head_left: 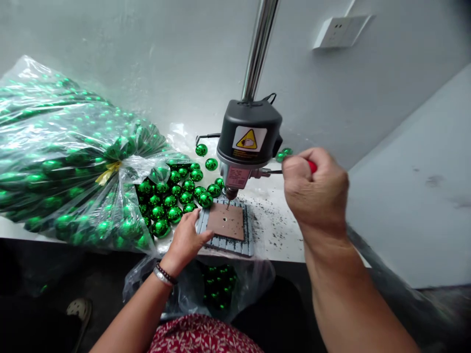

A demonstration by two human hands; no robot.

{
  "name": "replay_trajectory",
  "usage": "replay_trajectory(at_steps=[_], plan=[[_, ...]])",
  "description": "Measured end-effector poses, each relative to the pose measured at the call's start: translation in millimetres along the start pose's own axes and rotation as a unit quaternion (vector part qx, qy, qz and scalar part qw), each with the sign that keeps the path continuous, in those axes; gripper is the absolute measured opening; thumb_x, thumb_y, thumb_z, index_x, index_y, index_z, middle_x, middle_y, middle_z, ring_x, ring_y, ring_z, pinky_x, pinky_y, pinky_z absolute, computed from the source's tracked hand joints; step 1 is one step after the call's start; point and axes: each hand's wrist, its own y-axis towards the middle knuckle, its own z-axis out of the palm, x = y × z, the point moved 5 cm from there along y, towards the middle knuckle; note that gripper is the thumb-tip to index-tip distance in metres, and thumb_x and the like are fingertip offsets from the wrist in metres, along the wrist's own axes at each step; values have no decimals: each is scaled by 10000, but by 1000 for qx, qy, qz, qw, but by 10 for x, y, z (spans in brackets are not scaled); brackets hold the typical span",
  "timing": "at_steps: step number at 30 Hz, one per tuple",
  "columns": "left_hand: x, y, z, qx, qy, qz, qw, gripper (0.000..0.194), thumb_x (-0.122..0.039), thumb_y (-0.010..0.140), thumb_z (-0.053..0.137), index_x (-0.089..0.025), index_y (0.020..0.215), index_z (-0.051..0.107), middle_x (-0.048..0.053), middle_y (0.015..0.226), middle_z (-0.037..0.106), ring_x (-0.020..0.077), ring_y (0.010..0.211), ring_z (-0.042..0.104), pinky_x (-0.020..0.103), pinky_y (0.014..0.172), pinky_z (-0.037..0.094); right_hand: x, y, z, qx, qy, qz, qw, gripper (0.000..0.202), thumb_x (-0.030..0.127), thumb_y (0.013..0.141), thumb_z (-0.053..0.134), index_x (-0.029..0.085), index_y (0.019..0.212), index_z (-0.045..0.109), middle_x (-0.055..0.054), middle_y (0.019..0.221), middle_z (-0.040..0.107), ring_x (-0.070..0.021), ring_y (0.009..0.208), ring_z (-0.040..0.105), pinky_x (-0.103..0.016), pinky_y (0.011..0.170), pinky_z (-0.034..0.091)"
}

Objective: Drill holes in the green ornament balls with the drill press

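My right hand point(315, 189) is wrapped round the red-ended lever point(312, 166) of a small black drill press point(250, 130). Below its bit lies a brown square board point(230, 223) with a small hole, on a grey slotted base point(246, 245). At the base's left edge rests my left hand point(189, 235), fingers apart and holding nothing, its thumb by the board. Shiny green balls point(174, 214) are piled beside that hand, and one green ball point(205, 199) sits at the base's back left corner.
A big clear bag point(66, 171) of green balls, tied with yellow, covers the table's left side. Dark shavings point(272, 225) lie right of the base. Another open plastic bag point(253, 274) with green balls hangs below the front edge. A wall socket point(340, 32) is at upper right.
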Motion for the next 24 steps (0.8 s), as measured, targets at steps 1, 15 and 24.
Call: replay_trajectory(at_steps=[1, 15, 24], plan=[[-29, -3, -16, -2, 0, 6, 1000, 624, -326, 643, 739, -156, 1223, 586, 164, 1255, 577, 300, 1174, 528, 417, 1031, 391, 2, 29, 9, 11, -3, 11, 1000, 186, 311, 762, 460, 158, 658, 482, 13, 549, 405, -42, 536, 306, -215, 560, 272], [2, -169, -170, -15, 63, 43, 997, 584, -508, 732, 535, -130, 1164, 643, 135, 1060, 679, 218, 737, 618, 407, 794, 534, 26, 420, 131, 80, 13, 28, 996, 504, 614, 857, 367, 148, 683, 454, 4, 604, 452, -45, 566, 295, -194, 587, 235], [418, -708, 101, 160, 10, 24, 987, 415, -544, 853, 471, -216, 855, 726, 45, 874, 734, 188, 845, 652, 251, 794, 532, -150, 734, 275, 116, 82, 3, 990, 752, 824, 751, 279, 124, 688, 546, -30, 615, 518, -57, 595, 389, -200, 624, 325]])
